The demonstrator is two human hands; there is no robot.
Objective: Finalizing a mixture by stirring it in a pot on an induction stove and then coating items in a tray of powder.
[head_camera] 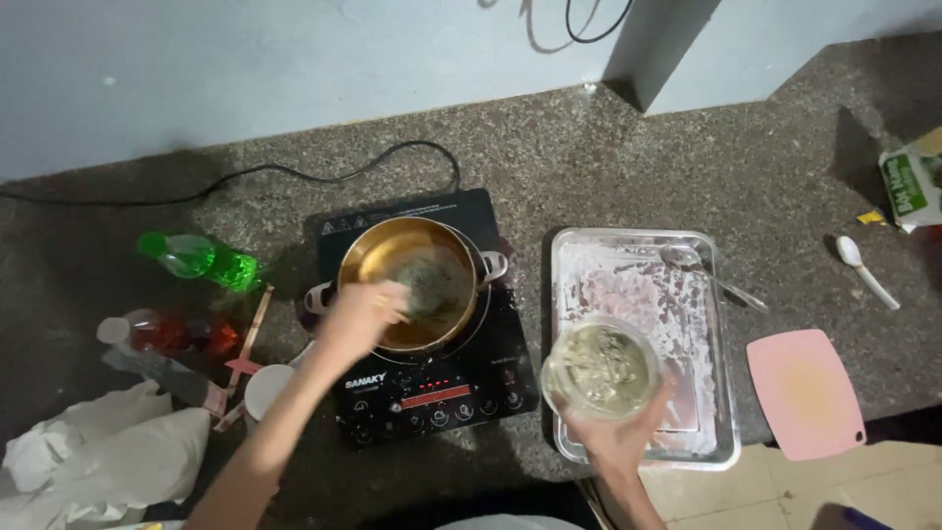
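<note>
My left hand [361, 314] reaches over the near left rim of a metal pot [417, 280], fingers bunched; whether it holds anything I cannot tell. The pot stands on a black induction cooker [461, 378] with a lit red display. My right hand [620, 432] holds a clear glass bowl [599, 371] of pale greenish mixture from below, above the near end of a floury metal tray [706, 393].
A metal spoon [702, 270] rests on the tray's far right corner. Right of it lie a white spoon [863, 267], a pink cutting board [805, 393] and a packet [915, 186]. Left are a green bottle [201, 260], a red bottle [172, 334], a white cup [267, 388] and white bags [108, 456].
</note>
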